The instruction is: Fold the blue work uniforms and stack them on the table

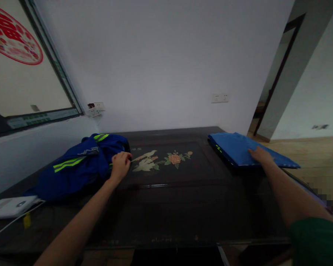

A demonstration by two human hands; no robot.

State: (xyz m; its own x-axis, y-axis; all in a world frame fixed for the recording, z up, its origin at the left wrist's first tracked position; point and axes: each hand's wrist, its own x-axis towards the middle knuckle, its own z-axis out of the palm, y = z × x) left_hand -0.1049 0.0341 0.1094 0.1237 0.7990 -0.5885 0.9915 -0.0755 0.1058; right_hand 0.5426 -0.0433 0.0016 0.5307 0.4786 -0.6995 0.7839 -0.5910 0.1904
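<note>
A rumpled heap of royal-blue work clothes (80,162) with yellow-green reflective bands lies on the left of the dark table. At its right edge is my left hand (121,164), its fingers curled in and closed on the cloth. To the right, a flat blue sheet or board (233,147) lies at the table's end, its right corner jutting past the edge. Small yellow-green marks show along its left side; what lies beneath is mostly hidden. My right hand (261,155) rests on top of the sheet with the fingers stretched out.
The dark table (177,207) carries an inlaid bird-and-flower picture (161,160) between my hands. A white device (12,207) with a cable lies at the near left. Behind stands a pale wall with sockets (220,98); a window (30,74) is on the left.
</note>
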